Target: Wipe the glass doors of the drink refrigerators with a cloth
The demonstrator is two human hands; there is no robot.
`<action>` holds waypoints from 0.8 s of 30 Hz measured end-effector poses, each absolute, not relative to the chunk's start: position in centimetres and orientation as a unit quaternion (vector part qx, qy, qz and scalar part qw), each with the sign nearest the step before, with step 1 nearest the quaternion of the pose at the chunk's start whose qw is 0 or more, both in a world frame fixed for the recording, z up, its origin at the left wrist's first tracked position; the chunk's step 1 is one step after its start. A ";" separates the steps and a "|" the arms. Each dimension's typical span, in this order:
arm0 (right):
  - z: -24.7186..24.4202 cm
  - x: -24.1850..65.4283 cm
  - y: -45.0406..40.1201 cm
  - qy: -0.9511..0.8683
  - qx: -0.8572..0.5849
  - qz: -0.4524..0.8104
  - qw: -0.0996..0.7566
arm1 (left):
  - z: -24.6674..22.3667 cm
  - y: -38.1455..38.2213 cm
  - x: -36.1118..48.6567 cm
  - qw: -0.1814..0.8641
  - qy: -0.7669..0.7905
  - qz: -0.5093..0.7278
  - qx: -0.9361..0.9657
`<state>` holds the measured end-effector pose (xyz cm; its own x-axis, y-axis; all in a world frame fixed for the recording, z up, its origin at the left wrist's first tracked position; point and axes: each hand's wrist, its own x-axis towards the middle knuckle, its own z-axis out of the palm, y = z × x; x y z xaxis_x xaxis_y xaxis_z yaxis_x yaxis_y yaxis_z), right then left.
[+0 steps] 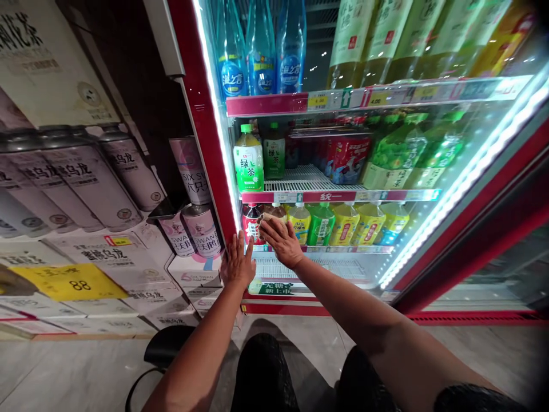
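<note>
My right hand (281,240) presses a crumpled beige cloth (271,218) against the glass door (317,266) of a lit drinks fridge. Part of the cloth is hidden under the fingers. Resting with its fingers stretched out, my left hand (238,263) lies on the red door frame (210,143) at the left edge of the glass, and nothing is in it. Behind the glass, a row of bottles with a green one (321,224) and a yellow one (346,224) stands at the height of my right hand.
Green tea bottles (249,160) and large blue bottles (231,57) fill higher shelves. To the left are stacked boxes, pink-grey cans (201,229) and a yellow price sign (68,281). A black object (171,346) with a cord or strap is on the floor by my left arm.
</note>
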<state>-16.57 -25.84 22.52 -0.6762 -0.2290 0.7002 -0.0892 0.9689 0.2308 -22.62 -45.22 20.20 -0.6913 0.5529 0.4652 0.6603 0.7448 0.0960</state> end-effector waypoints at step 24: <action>30.2 -22.5 -31.6 -0.907 0.137 -0.106 0.385 | 17.6 -47.7 -24.3 0.237 -0.889 -0.199 -0.337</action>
